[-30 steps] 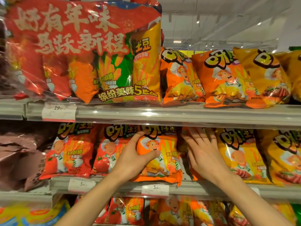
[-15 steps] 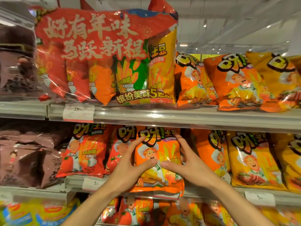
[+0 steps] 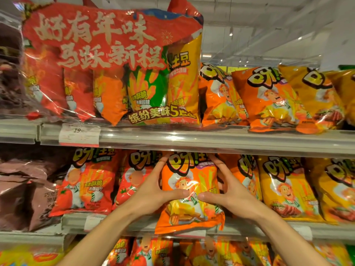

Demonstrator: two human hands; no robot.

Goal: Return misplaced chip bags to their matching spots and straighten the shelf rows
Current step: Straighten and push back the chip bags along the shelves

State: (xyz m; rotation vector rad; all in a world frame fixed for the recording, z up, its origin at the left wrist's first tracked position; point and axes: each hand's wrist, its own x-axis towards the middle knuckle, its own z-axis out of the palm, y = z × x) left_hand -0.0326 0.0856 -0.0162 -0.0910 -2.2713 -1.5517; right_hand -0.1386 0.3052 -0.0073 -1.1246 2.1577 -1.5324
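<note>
While the orange chip bag (image 3: 190, 191) stood upright, long axis vertical, its bottom hanging over the middle shelf (image 3: 249, 230) edge, it sat squarely between both grips. The left hand (image 3: 151, 194) and right hand (image 3: 232, 194) clasped its sides, equally near, thumbs across its front.

Upper left of the frame: large red multipack (image 3: 107, 60) bears "好有年味" above "马跃新程"; its lower strip reads "缤纷美味5", the remainder illegible. Price tag (image 3: 79, 135) on the upper shelf rail shows "19", further digits blurred. Orange bag (image 3: 190, 191) at centre carries "呀!土豆". Red bag (image 3: 86, 181) left of it shows "香浓酥脆".
</note>
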